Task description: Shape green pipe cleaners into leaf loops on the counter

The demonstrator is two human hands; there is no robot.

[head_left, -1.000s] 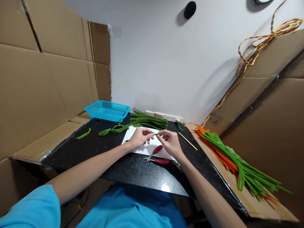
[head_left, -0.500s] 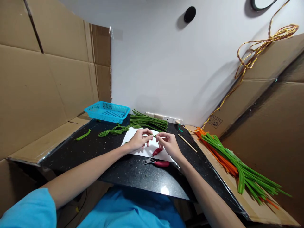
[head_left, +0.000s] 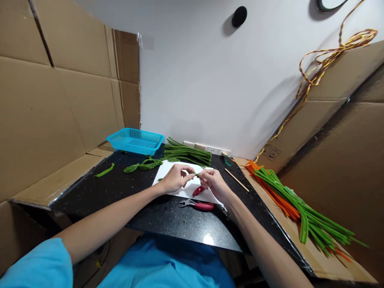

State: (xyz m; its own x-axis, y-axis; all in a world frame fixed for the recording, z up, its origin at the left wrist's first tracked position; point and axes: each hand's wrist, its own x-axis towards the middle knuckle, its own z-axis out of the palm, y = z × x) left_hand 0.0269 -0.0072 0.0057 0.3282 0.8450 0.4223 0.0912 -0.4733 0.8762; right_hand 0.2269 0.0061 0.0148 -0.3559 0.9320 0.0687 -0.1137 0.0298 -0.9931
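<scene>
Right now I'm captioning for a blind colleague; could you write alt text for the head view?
A left hand and right hand pinch a small green piece above a white sheet on a black table. Red-handled pliers lie nearer the camera; a bundle of green stems and a blue basket sit beyond.

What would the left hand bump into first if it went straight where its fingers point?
Probably the right hand, just past the small green piece at the left hand's fingertips, though depth is hard to judge.
</scene>
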